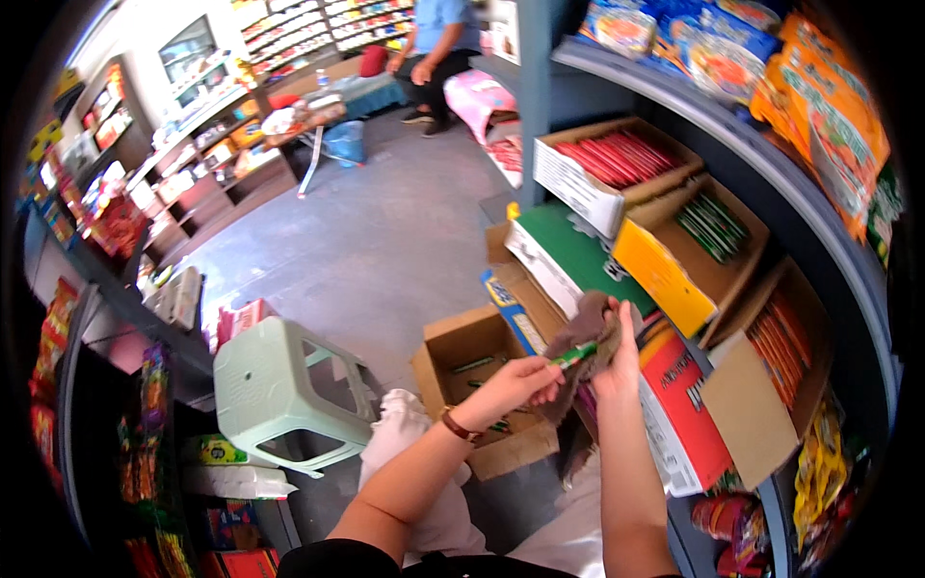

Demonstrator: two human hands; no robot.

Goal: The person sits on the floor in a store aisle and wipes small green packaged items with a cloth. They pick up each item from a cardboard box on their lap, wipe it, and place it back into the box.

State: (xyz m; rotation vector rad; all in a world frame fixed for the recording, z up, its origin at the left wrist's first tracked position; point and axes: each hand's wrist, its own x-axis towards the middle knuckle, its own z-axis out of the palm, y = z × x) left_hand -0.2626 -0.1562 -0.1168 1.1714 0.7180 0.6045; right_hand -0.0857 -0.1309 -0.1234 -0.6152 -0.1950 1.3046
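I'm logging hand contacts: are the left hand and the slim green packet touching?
Touching. The head view shows the left hand pinching one end of the slim green packet, the rest sticking out.

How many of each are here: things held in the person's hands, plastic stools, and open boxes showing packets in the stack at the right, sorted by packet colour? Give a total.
Slim green packet in left hand: 1
Brown cloth in right hand: 1
Pale green plastic stool: 1
Red-packet box: 1
Green-packet box: 1
Orange-packet box: 1
Total: 6
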